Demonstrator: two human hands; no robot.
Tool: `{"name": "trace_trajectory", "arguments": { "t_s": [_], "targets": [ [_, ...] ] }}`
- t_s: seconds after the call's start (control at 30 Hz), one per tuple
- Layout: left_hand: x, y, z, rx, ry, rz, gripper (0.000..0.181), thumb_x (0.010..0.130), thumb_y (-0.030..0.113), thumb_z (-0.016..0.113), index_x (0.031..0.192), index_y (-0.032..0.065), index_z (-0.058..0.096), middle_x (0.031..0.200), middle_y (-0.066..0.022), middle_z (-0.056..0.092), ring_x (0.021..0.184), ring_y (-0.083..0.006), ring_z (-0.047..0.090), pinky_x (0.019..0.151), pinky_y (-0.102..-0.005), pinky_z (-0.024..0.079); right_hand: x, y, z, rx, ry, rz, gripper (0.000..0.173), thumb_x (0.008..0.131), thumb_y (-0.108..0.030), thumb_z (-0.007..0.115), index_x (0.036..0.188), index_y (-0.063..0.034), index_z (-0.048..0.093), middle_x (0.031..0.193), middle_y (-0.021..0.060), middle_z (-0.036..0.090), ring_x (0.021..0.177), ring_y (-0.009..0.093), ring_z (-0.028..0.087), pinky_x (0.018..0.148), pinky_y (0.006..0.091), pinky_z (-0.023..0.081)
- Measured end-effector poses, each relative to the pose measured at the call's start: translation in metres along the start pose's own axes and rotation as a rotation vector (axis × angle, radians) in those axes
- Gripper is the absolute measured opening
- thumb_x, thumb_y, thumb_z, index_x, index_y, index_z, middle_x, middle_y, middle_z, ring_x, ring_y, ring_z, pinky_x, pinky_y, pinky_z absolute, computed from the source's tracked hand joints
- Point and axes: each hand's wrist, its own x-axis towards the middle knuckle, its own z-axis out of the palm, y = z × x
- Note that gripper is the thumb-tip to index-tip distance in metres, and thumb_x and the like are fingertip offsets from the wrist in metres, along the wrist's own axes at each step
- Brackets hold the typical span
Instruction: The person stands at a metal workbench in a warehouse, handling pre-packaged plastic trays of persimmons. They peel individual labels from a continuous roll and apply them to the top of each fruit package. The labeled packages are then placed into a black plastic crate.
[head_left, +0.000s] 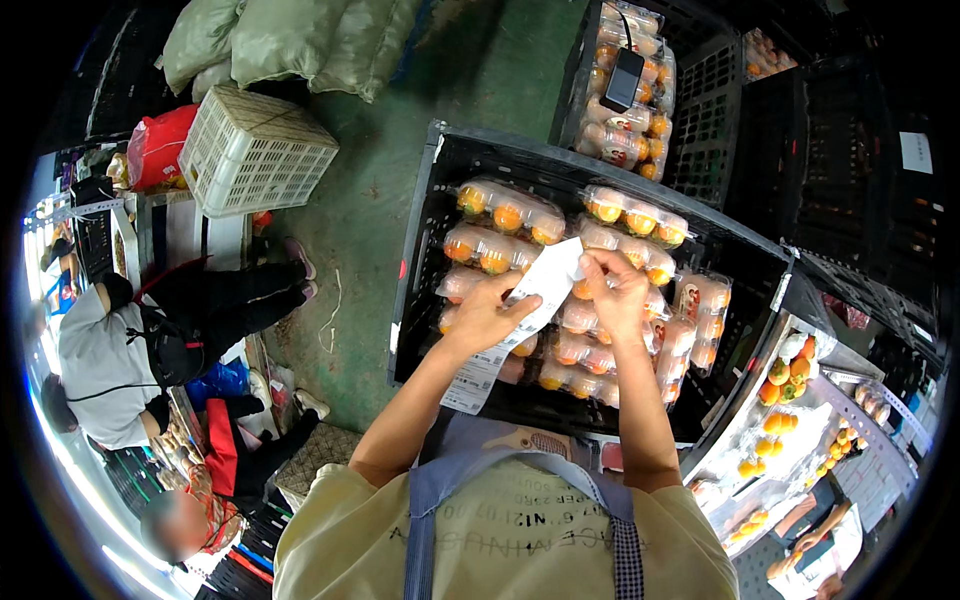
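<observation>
A long white strip of printed labels (553, 279) slants over the open crate in front of me. My left hand (491, 309) grips its middle between thumb and fingers, and the lower end hangs down towards my apron. At the strip's upper right edge, the thumb and fingertips of my right hand (616, 289) pinch the paper; whether a single label is coming loose there I cannot tell. Beneath both hands, a black plastic crate (414, 247) holds several clear clamshell packs of orange fruit (510, 206), stacked in rows. Some packs at the crate's right side (701, 319) stand turned the other way.
Another crate with fruit packs (622, 142) stands beyond, a black power bank (624, 79) with a cable on top. To the left are a white plastic crate (262, 154), green sacks (300, 41) and two people (112, 360). Loose fruit (787, 371) lies on a bench at right.
</observation>
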Motion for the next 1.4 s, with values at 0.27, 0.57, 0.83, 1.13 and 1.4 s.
{"name": "trace_trajectory", "arguments": {
  "t_s": [0.27,0.57,0.83,1.13,1.4],
  "targets": [
    [-0.013,-0.036,-0.015,-0.128,0.119,-0.004,0.023,0.084,0.014,0.066,0.104,0.0015,0.064,0.086,-0.0068,0.066,0.073,-0.0086,0.057,0.065,-0.0246,0.046,0.061,0.009,0.022,-0.453,0.08,-0.423,0.006,0.079,-0.009,0.068,0.084,-0.0057,0.066,0.069,0.0085,0.064,0.056,0.021,0.061,0.053,0.0302,0.048],
    [-0.018,-0.052,-0.012,-0.198,0.119,-0.072,0.024,0.083,0.013,0.066,0.103,-0.0002,0.064,0.086,-0.0089,0.067,0.074,-0.0099,0.06,0.065,-0.0263,0.049,0.083,0.027,0.045,-0.717,-0.082,-0.64,0.007,0.075,-0.01,0.066,0.074,-0.0085,0.06,0.06,0.005,0.06,0.059,0.021,0.061,0.052,0.0334,0.05],
    [-0.018,-0.053,-0.013,-0.196,0.114,-0.084,0.026,0.085,0.013,0.065,0.107,-0.0007,0.062,0.087,-0.011,0.068,0.075,-0.0123,0.062,0.067,-0.0276,0.049,0.082,0.034,0.046,-0.706,-0.252,-0.548,0.005,0.077,-0.013,0.064,0.077,-0.0092,0.061,0.061,0.0074,0.06,0.06,0.023,0.062,0.052,0.0359,0.049],
    [-0.019,-0.056,-0.014,-0.177,0.115,-0.094,0.027,0.085,0.014,0.065,0.107,-0.0006,0.062,0.087,-0.0119,0.068,0.075,-0.013,0.062,0.067,-0.0279,0.05,0.081,0.016,0.042,-0.753,-0.443,-0.498,0.02,0.077,-0.023,0.066,0.086,-0.0051,0.065,0.075,0.012,0.065,0.075,0.025,0.064,0.062,0.0379,0.051],
    [-0.021,-0.051,-0.016,-0.165,0.135,-0.078,0.024,0.084,0.013,0.065,0.104,-0.0004,0.063,0.083,-0.0107,0.067,0.073,-0.0129,0.061,0.066,-0.028,0.049,0.064,0.03,0.074,-0.87,-0.425,-0.603,0.058,0.078,-0.029,0.067,0.122,0.0029,0.05,0.122,0.0165,0.057,0.114,0.026,0.053,0.1,0.0366,0.035]
  ]
}}
